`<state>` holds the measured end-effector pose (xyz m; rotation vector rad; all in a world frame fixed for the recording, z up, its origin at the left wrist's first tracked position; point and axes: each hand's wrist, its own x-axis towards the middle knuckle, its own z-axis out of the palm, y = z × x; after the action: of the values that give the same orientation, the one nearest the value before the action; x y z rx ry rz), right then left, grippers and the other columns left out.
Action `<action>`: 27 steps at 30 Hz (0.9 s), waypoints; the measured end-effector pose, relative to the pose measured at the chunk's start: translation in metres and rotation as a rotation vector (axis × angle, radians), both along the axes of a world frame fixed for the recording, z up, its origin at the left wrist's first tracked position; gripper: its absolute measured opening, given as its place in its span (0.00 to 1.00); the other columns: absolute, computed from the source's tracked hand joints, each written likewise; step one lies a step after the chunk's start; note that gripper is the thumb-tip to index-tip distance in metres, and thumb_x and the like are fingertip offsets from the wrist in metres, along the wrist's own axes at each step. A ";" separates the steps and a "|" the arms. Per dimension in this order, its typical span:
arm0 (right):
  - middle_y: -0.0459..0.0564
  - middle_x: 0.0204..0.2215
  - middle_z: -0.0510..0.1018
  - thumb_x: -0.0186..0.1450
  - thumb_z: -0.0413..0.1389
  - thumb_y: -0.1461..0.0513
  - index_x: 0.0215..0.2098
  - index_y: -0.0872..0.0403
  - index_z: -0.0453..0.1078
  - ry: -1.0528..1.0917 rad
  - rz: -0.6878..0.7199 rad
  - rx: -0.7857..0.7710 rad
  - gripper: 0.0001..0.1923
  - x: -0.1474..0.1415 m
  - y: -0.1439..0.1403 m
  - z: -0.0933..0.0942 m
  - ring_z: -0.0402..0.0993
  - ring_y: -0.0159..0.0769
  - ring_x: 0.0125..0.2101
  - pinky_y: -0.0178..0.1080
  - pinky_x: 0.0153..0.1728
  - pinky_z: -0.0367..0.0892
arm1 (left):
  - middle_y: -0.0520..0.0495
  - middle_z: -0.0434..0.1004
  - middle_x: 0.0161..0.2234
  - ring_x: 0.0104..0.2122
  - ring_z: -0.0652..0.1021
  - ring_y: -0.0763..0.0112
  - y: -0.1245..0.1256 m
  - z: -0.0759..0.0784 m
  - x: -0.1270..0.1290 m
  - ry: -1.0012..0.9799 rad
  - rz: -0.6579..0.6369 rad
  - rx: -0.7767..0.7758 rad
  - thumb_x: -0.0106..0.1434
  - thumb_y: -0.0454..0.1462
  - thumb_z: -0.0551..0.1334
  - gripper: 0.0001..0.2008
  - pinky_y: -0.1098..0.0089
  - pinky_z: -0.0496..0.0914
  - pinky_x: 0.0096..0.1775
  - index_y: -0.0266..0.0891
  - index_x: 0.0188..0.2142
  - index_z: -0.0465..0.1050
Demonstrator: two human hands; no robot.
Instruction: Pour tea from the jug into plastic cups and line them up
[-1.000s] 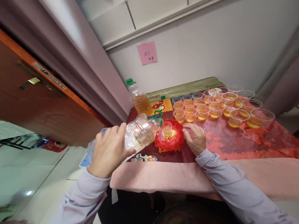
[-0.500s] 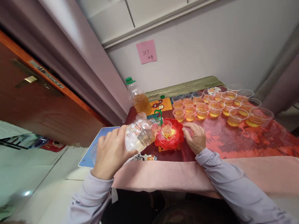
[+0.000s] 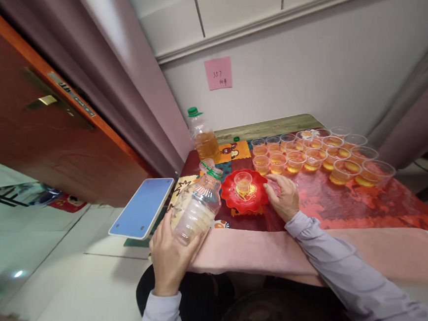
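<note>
My left hand [image 3: 172,258] is wrapped round a clear plastic bottle [image 3: 200,206] with a green ring handle at its neck. The bottle leans to the right, its mouth short of a scalloped red plate [image 3: 231,202]. On that plate stands a small clear plastic cup [image 3: 243,183] with a little amber liquid in it. My right hand [image 3: 285,197] rests on the table with thumb and fingers closed on the plate's right rim. How much liquid is left in the held bottle is hard to see.
Rows of plastic cups [image 3: 296,162] with amber liquid stand at the right. A capped bottle [image 3: 207,143] of amber liquid is at the back left, a loose green cap [image 3: 236,139] beside it. A blue board [image 3: 143,208] juts out left; pink cloth [image 3: 250,246] covers the front edge.
My left hand has drawn the bottle back left and tipped it more upright, away from the cup. My right hand stays at the plate's rim. The view has shifted slightly.
</note>
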<state>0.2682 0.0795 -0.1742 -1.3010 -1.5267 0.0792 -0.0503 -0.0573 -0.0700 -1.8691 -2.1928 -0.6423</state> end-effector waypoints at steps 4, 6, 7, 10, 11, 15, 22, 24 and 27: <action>0.56 0.53 0.81 0.70 0.59 0.50 0.52 0.49 0.76 -0.165 0.084 -0.012 0.17 -0.009 0.008 0.019 0.75 0.50 0.55 0.54 0.60 0.61 | 0.29 0.68 0.66 0.64 0.70 0.44 -0.006 -0.006 0.008 0.088 0.032 -0.002 0.65 0.57 0.61 0.44 0.52 0.63 0.64 0.35 0.70 0.52; 0.59 0.58 0.78 0.69 0.60 0.49 0.54 0.49 0.76 -0.264 0.122 -0.023 0.20 -0.015 0.017 0.026 0.72 0.52 0.59 0.58 0.64 0.56 | 0.28 0.69 0.65 0.63 0.71 0.42 -0.007 -0.006 0.014 0.123 0.039 -0.009 0.64 0.58 0.60 0.45 0.51 0.63 0.62 0.33 0.70 0.54; 0.60 0.61 0.76 0.68 0.61 0.47 0.55 0.50 0.75 -0.309 0.138 -0.032 0.23 -0.018 0.022 0.028 0.70 0.54 0.61 0.60 0.66 0.53 | 0.27 0.70 0.64 0.61 0.72 0.42 -0.006 -0.006 0.017 0.134 0.041 -0.014 0.65 0.59 0.60 0.45 0.51 0.63 0.61 0.32 0.70 0.55; 0.66 0.66 0.69 0.65 0.63 0.43 0.56 0.52 0.75 -0.417 0.170 -0.083 0.29 -0.027 0.040 0.026 0.64 0.60 0.66 0.68 0.67 0.47 | 0.26 0.70 0.63 0.59 0.73 0.40 -0.004 -0.004 0.021 0.144 0.050 -0.032 0.65 0.58 0.59 0.44 0.50 0.64 0.59 0.29 0.69 0.57; 0.67 0.67 0.68 0.64 0.64 0.42 0.56 0.53 0.75 -0.444 0.174 -0.106 0.31 -0.029 0.046 0.024 0.62 0.62 0.67 0.71 0.67 0.46 | 0.26 0.71 0.63 0.59 0.73 0.40 -0.004 -0.004 0.021 0.140 0.054 -0.033 0.65 0.58 0.60 0.44 0.50 0.65 0.58 0.29 0.69 0.57; 0.71 0.68 0.65 0.60 0.66 0.40 0.54 0.56 0.76 -0.513 0.184 -0.200 0.36 -0.035 0.060 0.020 0.57 0.67 0.69 0.76 0.66 0.43 | 0.27 0.73 0.61 0.59 0.73 0.42 -0.003 -0.002 0.014 0.103 0.064 -0.007 0.64 0.56 0.61 0.43 0.51 0.66 0.57 0.32 0.69 0.56; 0.71 0.70 0.63 0.59 0.68 0.42 0.55 0.57 0.75 -0.526 0.194 -0.275 0.35 -0.049 0.054 0.036 0.55 0.67 0.70 0.75 0.68 0.38 | 0.26 0.71 0.61 0.59 0.73 0.40 -0.007 0.000 0.010 0.117 0.072 0.003 0.66 0.57 0.57 0.43 0.49 0.67 0.56 0.34 0.71 0.50; 0.71 0.69 0.63 0.59 0.68 0.45 0.53 0.58 0.76 -0.515 0.193 -0.303 0.33 -0.054 0.049 0.041 0.55 0.66 0.70 0.73 0.69 0.38 | 0.25 0.70 0.62 0.59 0.73 0.39 -0.007 0.000 0.010 0.125 0.068 0.002 0.67 0.58 0.56 0.44 0.49 0.67 0.56 0.34 0.71 0.48; 0.70 0.69 0.64 0.59 0.69 0.47 0.50 0.57 0.76 -0.492 0.216 -0.286 0.29 -0.058 0.043 0.049 0.55 0.64 0.71 0.71 0.70 0.36 | 0.25 0.70 0.62 0.58 0.74 0.39 -0.006 0.000 0.009 0.123 0.078 0.013 0.67 0.58 0.56 0.44 0.48 0.68 0.55 0.33 0.71 0.49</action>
<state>0.2101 0.1225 -0.1253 -1.4420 -2.1371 0.1256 -0.0410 -0.0631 -0.0701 -1.7569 -2.1660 -0.5111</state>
